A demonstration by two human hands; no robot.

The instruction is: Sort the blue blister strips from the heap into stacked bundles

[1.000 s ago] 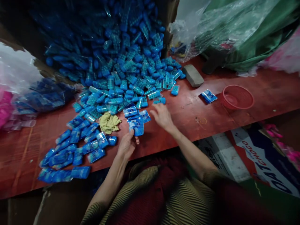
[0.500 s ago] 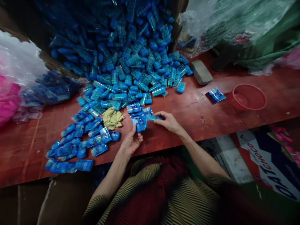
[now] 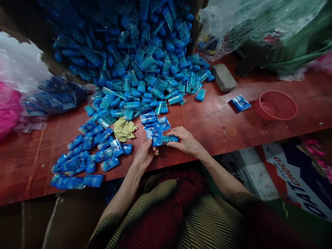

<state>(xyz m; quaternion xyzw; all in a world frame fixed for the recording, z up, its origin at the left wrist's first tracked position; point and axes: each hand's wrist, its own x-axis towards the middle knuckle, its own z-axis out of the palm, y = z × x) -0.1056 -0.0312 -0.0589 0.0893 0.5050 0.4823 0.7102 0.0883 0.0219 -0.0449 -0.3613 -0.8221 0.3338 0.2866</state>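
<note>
My left hand (image 3: 144, 154) pinches a blue printed sleeve (image 3: 155, 135) near the table's front edge. Between the fingers of my right hand (image 3: 187, 141) is a small clear bottle of turquoise beads with a blue cap (image 3: 168, 139), lying sideways. The bottle's left end meets the sleeve; whether it is inside the opening I cannot tell. More flat blue sleeves (image 3: 148, 117) lie just beyond my left hand. A crumpled yellow cloth (image 3: 125, 129) sits to their left. Farther left are several bottles in blue printed sleeves (image 3: 90, 164).
A large heap of bead bottles (image 3: 145, 72) spills from a box at the back. On the right are a grey block (image 3: 223, 78), a blue packet stack (image 3: 239, 103), a rubber band (image 3: 231, 132) and a red basket (image 3: 295, 107). Plastic bags (image 3: 26, 62) stand at the left.
My right hand has turned and brought the bottle lower, level against the sleeve. My left hand has moved slightly, still gripping the sleeve, which now stands apart from the sleeves behind.
</note>
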